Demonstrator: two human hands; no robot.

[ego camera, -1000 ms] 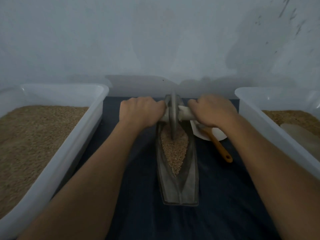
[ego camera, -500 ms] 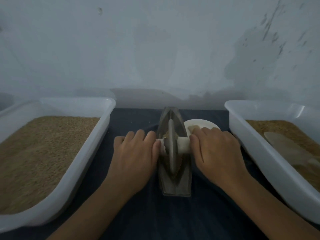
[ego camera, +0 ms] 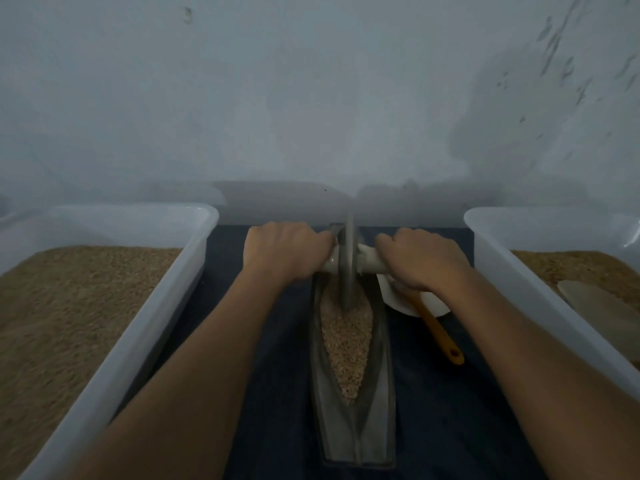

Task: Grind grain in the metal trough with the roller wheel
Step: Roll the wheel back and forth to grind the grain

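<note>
Two tubs flank dark cloth, pale wall.

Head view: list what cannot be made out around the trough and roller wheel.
- Far end of the metal trough: hidden behind the roller wheel and both hands.
- Wheel's axle ends: covered by the left hand and right hand.
- Head of the orange-handled tool on the white dish: under the right wrist.
- Pale object in the right bin: cut off by the frame edge.
- Wheel rim: motion-blurred.
</note>
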